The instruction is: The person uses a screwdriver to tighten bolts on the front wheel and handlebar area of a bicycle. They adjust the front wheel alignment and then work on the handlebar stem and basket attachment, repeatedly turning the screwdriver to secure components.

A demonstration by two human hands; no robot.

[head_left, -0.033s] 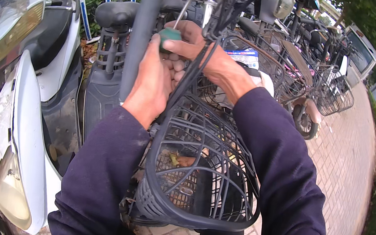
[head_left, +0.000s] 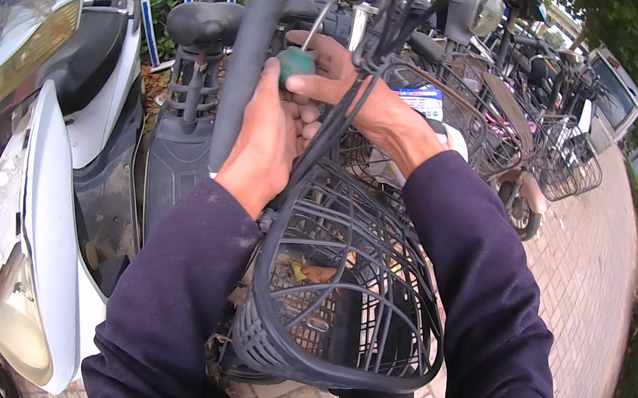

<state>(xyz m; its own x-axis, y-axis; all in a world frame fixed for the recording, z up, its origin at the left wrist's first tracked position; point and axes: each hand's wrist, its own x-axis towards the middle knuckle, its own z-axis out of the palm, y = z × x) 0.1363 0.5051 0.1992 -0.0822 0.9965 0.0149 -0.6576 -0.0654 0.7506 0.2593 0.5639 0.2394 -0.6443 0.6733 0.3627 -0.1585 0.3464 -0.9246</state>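
A screwdriver with a stubby green handle points its metal shaft up and away among the parts below the handlebar. My right hand grips the handle from the right, thumb laid along it. My left hand comes up from the left. Its thumb tip touches the handle's left side and its fingers curl in just beneath. The screwdriver's tip is lost among dark parts. Black cables hang in front of both hands' fingers and hide part of them. Below is a black bicycle basket.
Dry leaves lie inside the basket. A dark grip-like bar rises close to my left hand. A white scooter stands at left, beside a black-saddled bike. More bikes with baskets line the right, along a paved walkway.
The whole scene sits slightly further right and lower in the picture. Both hands keep nearly the same hold around the screwdriver.
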